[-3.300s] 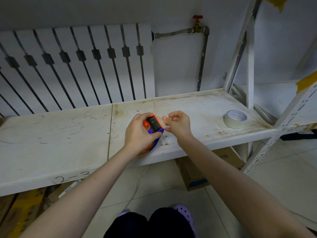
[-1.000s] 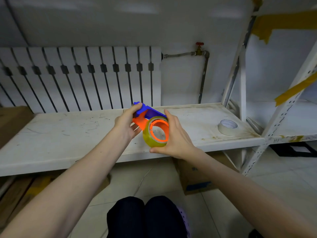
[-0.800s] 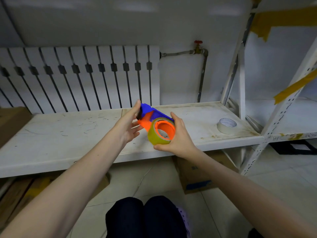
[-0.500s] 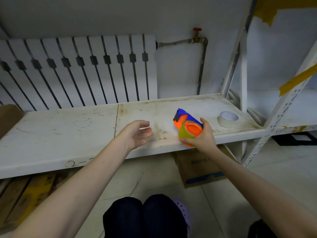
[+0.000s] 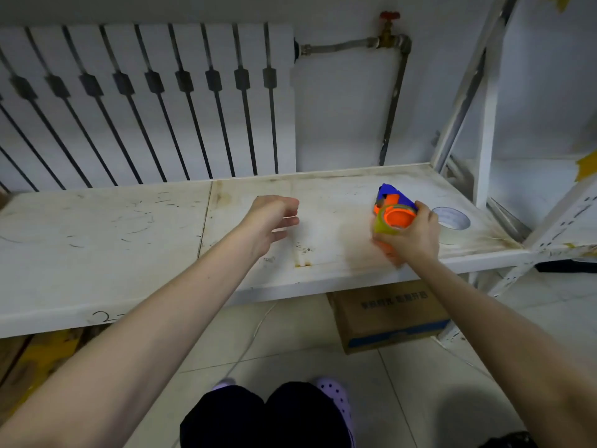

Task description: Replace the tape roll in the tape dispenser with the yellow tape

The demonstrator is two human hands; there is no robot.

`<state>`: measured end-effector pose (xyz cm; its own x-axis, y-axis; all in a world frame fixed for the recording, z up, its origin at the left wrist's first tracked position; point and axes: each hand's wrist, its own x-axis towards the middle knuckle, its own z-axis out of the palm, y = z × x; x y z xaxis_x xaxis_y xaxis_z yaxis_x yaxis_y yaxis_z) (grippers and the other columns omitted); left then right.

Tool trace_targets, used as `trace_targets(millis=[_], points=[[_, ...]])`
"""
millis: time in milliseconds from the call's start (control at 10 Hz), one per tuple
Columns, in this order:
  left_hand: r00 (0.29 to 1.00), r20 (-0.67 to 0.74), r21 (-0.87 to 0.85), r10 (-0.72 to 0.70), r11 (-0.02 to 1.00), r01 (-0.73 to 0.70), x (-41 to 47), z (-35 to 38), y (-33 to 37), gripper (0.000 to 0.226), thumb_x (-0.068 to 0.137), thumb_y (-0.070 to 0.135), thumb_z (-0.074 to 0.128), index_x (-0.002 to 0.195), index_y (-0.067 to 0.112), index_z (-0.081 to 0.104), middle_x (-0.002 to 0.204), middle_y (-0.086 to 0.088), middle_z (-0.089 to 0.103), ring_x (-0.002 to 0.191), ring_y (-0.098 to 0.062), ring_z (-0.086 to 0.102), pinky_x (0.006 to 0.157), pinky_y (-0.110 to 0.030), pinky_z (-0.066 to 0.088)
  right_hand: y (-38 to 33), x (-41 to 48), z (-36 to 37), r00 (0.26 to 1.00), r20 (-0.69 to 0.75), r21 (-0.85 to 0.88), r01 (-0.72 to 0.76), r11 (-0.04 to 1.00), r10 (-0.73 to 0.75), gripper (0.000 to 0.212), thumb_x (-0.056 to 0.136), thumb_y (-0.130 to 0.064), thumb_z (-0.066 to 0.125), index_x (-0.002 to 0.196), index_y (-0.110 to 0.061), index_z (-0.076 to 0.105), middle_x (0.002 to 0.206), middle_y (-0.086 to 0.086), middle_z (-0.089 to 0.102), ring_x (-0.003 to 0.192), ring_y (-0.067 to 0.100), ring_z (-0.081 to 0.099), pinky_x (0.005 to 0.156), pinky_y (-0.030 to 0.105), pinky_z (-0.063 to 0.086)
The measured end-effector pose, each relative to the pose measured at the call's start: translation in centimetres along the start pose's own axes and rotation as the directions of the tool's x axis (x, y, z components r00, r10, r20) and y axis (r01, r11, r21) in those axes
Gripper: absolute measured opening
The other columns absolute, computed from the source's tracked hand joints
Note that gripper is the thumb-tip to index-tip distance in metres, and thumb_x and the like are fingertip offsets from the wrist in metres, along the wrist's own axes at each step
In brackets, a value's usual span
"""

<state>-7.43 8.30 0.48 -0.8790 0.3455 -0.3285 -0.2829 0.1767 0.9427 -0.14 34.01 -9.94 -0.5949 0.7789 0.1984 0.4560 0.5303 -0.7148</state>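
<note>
Yellow tape sits on the orange-blue dispenser, gripped by right hand.

White shelf board, scuffed and stained, handwritten "2" on its front edge. White radiator behind it; pipe with red-handled valve to its right. Cardboard box on the tiled floor under the shelf (blue print, illegible). Perforated rack upright at right.
</note>
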Motion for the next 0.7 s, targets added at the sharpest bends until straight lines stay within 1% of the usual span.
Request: trace_targets(millis=[100,200,300,400,500,600,700], points=[[1.000,-0.021,0.011,0.022,1.000,-0.022,0.5,-0.4,0.5,0.016,0.085,0.012,0.055,0.098,0.015,0.064,0.086,0.000,0.060,0.084,-0.018,0.064,0.086,-0.034,0.046,0.0,0.7,0.4,1.000,-0.017,-0.068,0.006,0.998,-0.007,0.108,0.045,-0.050,0.086,0.134,-0.022,0.031,0.132,0.008,0.042,0.121,0.030,0.046,0.091,0.046,0.048],[0.999,-0.032,0.019,0.036,0.999,-0.036,0.6,-0.8,0.8,0.019,0.086,0.011,0.055,0.103,0.013,0.064,0.086,0.000,0.060,0.082,-0.018,0.063,0.086,-0.034,0.046,0.9,0.7,0.8,1.000,0.006,-0.121,-0.007,0.993,0.008,0.106,0.046,-0.053,0.083,0.133,-0.020,0.030,0.132,0.009,0.041,0.121,0.030,0.043,0.092,0.047,0.048],[0.998,-0.040,0.015,0.042,0.999,-0.042,0.1,-1.1,1.1,0.017,0.086,0.011,0.055,0.100,0.014,0.064,0.087,-0.001,0.060,0.081,-0.017,0.064,0.089,-0.035,0.047,1.0,0.3,0.1,0.997,0.079,-0.197,-0.001,0.980,0.017,0.111,0.050,-0.051,0.083,0.139,-0.018,0.025,0.140,0.012,0.036,0.129,0.034,0.037,0.099,0.049,0.042],[0.998,-0.033,0.007,0.049,0.999,-0.049,-0.7,-1.2,1.6,0.020,0.085,0.011,0.055,0.102,0.014,0.064,0.091,-0.002,0.060,0.081,-0.017,0.064,0.087,-0.035,0.046,0.5,0.2,-0.6,0.994,0.066,-0.275,0.101,0.956,-0.086,0.113,0.054,-0.040,0.086,0.143,-0.011,0.021,0.147,0.016,0.032,0.136,0.036,0.030,0.107,0.049,0.034],[0.997,-0.043,0.000,0.063,0.998,-0.063,-2.1,-1.4,2.4,0.022,0.085,0.011,0.055,0.105,0.012,0.064,0.095,-0.003,0.060,0.082,-0.018,0.064,0.085,-0.034,0.047,-1.6,-0.7,-1.7,0.989,0.096,-0.219,0.131,0.967,-0.113,0.099,0.058,-0.037,0.081,0.139,-0.012,0.029,0.144,0.012,0.037,0.133,0.033,0.036,0.108,0.046,0.034],[0.995,-0.034,-0.003,0.090,0.996,-0.090,-3.7,-1.9,3.6,0.033,0.084,0.012,0.055,0.116,0.007,0.062,0.099,-0.005,0.062,0.083,-0.017,0.065,0.082,-0.033,0.048,-3.9,-1.8,-2.6,0.971,0.139,-0.019,0.200,0.980,-0.195,0.074,0.060,-0.035,0.078,0.124,-0.016,0.047,0.128,0.009,0.053,0.115,0.031,0.054,0.096,0.042,0.048],[0.985,-0.052,-0.003,0.167,0.986,-0.167,-5.3,-2.5,5.0,0.034,0.083,0.013,0.056,0.117,0.007,0.061,0.099,-0.003,0.063,0.081,-0.015,0.066,0.078,-0.032,0.049,-6.5,-3.5,-4.1,0.934,0.174,0.150,0.288,0.946,-0.312,0.054,0.077,-0.021,0.073,0.126,-0.013,0.051,0.131,0.005,0.053,0.117,0.022,0.054,0.092,0.028,0.043]])
